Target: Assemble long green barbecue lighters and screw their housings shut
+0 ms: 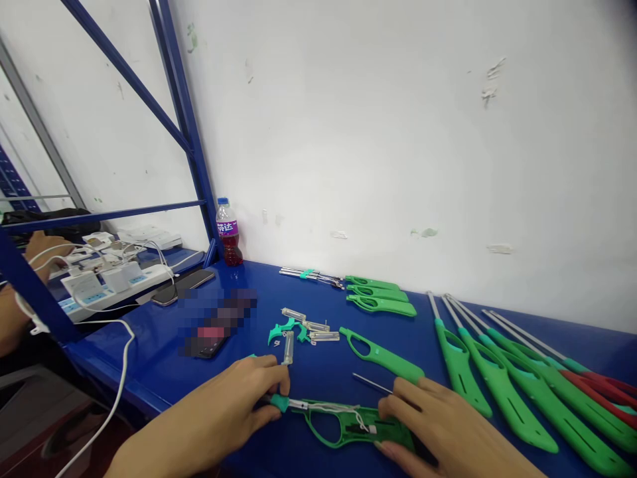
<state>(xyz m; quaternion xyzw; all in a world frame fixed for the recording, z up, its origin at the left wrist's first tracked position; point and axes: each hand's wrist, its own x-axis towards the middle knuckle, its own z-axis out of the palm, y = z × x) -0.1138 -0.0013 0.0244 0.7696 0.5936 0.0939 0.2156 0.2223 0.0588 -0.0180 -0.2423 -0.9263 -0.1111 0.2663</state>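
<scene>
your left hand [243, 398] pinches the teal collar [280, 402]; your right hand [432, 425] grips one end of the open green casing half [348, 426], low over the blue table [164, 362]. it looks light, stiff, slick: take its rim, sparing the fragile-looking white wires [331, 407].

Bright, even, cool-white light washes the pale wall [348, 133], apparently from overhead. Soft shadows gather beneath the hands [223, 405], and the blue worktop [164, 362] is nearly glare-free. Wide-angle distortion tilts the metal frame [180, 99] at left. The far right corner darkens; coarse pixelation masks a phone [212, 346].
</scene>
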